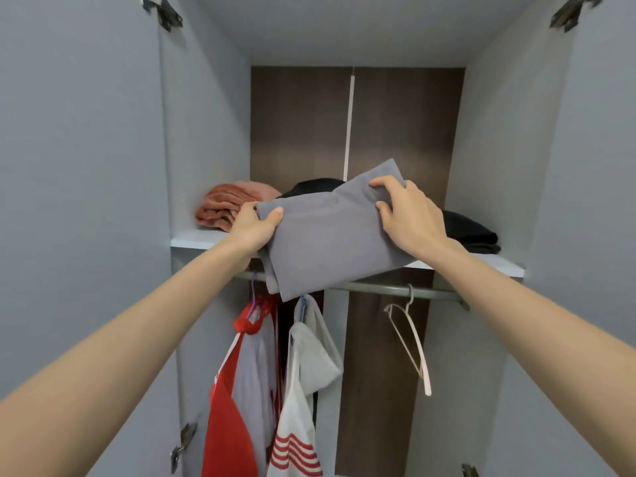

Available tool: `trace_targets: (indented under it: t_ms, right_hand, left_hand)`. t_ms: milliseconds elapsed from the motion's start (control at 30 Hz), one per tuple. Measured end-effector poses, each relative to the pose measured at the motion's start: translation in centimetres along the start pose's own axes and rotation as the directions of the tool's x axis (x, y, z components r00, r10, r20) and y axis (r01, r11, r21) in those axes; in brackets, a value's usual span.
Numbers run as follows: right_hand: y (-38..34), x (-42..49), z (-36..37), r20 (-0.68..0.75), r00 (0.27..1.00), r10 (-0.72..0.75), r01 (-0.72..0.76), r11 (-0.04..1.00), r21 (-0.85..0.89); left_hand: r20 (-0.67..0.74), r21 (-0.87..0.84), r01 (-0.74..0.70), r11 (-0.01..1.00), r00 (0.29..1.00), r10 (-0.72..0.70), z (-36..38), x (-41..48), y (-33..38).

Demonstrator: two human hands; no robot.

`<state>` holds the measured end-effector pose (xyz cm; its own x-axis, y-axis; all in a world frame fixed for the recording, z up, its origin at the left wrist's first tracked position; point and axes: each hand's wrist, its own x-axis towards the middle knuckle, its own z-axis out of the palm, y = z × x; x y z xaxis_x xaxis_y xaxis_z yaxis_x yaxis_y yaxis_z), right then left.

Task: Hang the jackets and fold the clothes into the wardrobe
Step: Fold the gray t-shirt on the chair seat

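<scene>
Left hand [253, 228], right hand [411, 216]: outstretched, tight grip.

Both hands grip a folded grey garment [330, 232] at the shelf [199, 237] edge: left hand [253, 227], right hand [409, 215].
</scene>
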<state>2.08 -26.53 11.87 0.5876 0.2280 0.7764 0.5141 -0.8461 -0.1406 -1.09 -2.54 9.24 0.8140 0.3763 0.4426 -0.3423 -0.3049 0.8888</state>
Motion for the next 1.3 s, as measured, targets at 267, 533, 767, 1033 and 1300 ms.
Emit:
trace_targets:
  t_ms: [267,533,767,1033,1300]
  right_hand:
    - [-1.0,12.4,6.7,-0.041,0.999,-0.005,0.004,1.0,-0.028]
    - [-4.5,25.9,15.9,-0.004,0.999,-0.051,0.051,0.984,0.17]
    - [-7.3,34.9,23.8,0.058,0.997,-0.053,0.038,0.974,0.222]
    - [-9.8,38.4,31.3,0.178,0.963,-0.201,0.163,0.964,0.21]
    - [-11.9,37.2,34.2,0.702,0.675,-0.225,0.015,0.956,0.292]
  left_hand:
    - [-0.078,-0.027,-0.136,0.99,0.988,0.134,-1.5,11.2,-0.2]
    - [-0.18,-0.078,-0.14,0.987,0.976,0.124,-6.0,23.6,-1.3]
    - [-0.179,-0.211,-0.037,0.977,0.984,-0.001,-6.8,30.3,-4.6]
    - [-0.289,0.6,-0.129,0.789,0.885,0.365,-7.1,30.3,-8.4]
    - [0.042,0.906,-0.233,0.352,0.879,0.474,-6.2,30.7,-6.2]
